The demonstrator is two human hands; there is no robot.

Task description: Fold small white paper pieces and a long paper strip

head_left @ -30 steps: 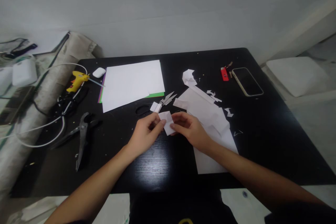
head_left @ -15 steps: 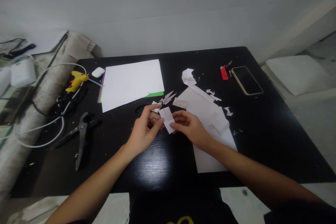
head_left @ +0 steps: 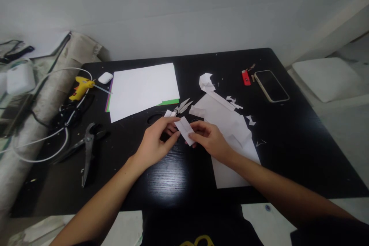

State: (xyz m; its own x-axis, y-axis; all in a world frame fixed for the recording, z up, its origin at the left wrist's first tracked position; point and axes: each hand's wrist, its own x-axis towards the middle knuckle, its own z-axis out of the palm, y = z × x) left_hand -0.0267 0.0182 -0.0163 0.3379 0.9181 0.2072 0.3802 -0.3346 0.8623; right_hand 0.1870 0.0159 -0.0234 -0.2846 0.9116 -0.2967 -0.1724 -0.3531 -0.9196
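A small folded piece of white paper (head_left: 185,130) is held slanted between my two hands, just above the near middle of the black table. My right hand (head_left: 210,138) pinches its lower right end, thumb on top and fingers behind. At its left edge, the thumb and forefinger of my left hand (head_left: 157,138) are closed on the paper; the other fingers are partly hidden. Just beyond my left hand lie scissors (head_left: 182,107) with blades apart, their handles partly covered by another small white paper piece (head_left: 169,113).
White sheets and cut scraps (head_left: 221,113) spread right of my hands. A paper stack (head_left: 144,88) lies back left. Further left are a yellow glue gun (head_left: 80,87), white cable (head_left: 67,138), pliers (head_left: 88,146) and white case (head_left: 105,78). A red lighter (head_left: 246,77) and phone (head_left: 271,85) lie right.
The folded paper has turned slightly between my fingers and looks narrower and more slanted. My left fingers have shifted a little along its edge. The things on the table have stayed put.
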